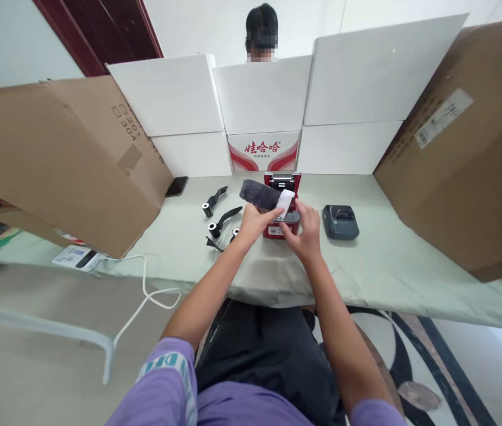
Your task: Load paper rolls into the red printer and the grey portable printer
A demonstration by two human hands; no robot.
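Observation:
A small red portable printer (274, 232) stands on the cloth-covered table with its lid (282, 180) raised. My left hand (256, 223) is closed on a white paper roll (285, 201), held just above the printer's opening. From the roll a wide blackened paper strip (257, 193) stretches out to the left. My right hand (306, 231) grips the printer's right side, thumb toward the front and fingers near the raised lid. The hands and roll hide most of the printer's inside.
Several small rolls with dark tails, including one roll (214, 229), lie to the left. A dark grey printer (340, 222) sits to the right. A phone (177, 186) lies by the left cardboard box (77, 148). White boxes (264, 94) wall the back; a person's head (262, 29) shows beyond.

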